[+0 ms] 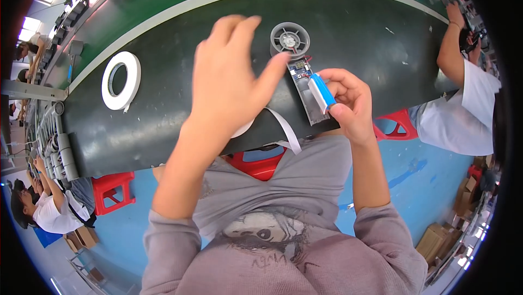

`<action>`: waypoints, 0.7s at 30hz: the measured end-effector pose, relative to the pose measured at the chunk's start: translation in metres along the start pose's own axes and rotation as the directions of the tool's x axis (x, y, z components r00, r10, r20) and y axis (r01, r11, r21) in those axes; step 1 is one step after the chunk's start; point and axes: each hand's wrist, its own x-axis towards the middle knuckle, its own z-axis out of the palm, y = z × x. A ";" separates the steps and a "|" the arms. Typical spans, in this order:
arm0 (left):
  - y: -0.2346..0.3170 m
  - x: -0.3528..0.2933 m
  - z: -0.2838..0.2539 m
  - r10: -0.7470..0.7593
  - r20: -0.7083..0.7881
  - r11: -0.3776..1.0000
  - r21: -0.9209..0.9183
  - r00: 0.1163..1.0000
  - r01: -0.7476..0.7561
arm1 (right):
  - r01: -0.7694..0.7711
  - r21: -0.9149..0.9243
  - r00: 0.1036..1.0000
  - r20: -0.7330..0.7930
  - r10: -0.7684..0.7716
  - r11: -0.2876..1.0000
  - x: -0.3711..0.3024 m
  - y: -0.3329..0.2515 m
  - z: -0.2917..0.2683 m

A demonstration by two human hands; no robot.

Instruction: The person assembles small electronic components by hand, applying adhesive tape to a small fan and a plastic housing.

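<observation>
My right hand [353, 102] pinches a blue battery pack [325, 89] with a white strip along one side. It is held over a long grey plastic housing [315, 114] lying on the dark table. At the housing's far end is a round grey fan [290, 39] with spokes. Between fan and battery sits a small blue circuit board [299, 69], with thin red wire beside it. Raised to the left of the fan, my left hand [226, 72] has its fingers spread and holds nothing. Its thumb tip overlaps the fan's near edge in view; contact cannot be told.
A roll of white tape [133, 80] lies on the table [163, 104] at the left. Near the front edge a white strip [285, 128] curls, partly behind my left wrist. Other people work at both sides, with red stools [113, 191] near them.
</observation>
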 end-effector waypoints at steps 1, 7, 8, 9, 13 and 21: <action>0.000 0.010 0.012 -0.003 -0.005 1.000 -0.007 1.000 0.003 | -0.002 -0.009 1.000 0.001 0.002 1.000 -0.001 0.000 -0.001; -0.003 0.032 0.029 0.017 0.355 0.993 -0.118 0.935 0.027 | -0.018 -0.183 0.998 0.049 0.028 0.983 -0.003 -0.015 -0.003; -0.002 0.031 0.027 0.017 0.361 0.992 -0.126 0.932 0.031 | 0.087 -0.361 0.993 0.108 -0.051 0.929 -0.003 -0.022 -0.004; 0.000 0.030 0.025 0.043 0.357 0.990 -0.139 0.933 0.008 | 0.193 -0.519 0.977 0.182 -0.113 0.833 -0.002 -0.027 -0.005; -0.001 0.027 0.026 0.110 0.301 0.979 -0.196 0.947 -0.052 | 0.381 -0.702 0.915 0.377 -0.140 0.601 0.005 -0.043 -0.004; -0.003 0.024 0.024 0.110 0.285 0.981 -0.186 0.952 -0.058 | 0.414 -0.790 0.904 0.416 -0.100 0.453 0.016 -0.045 0.007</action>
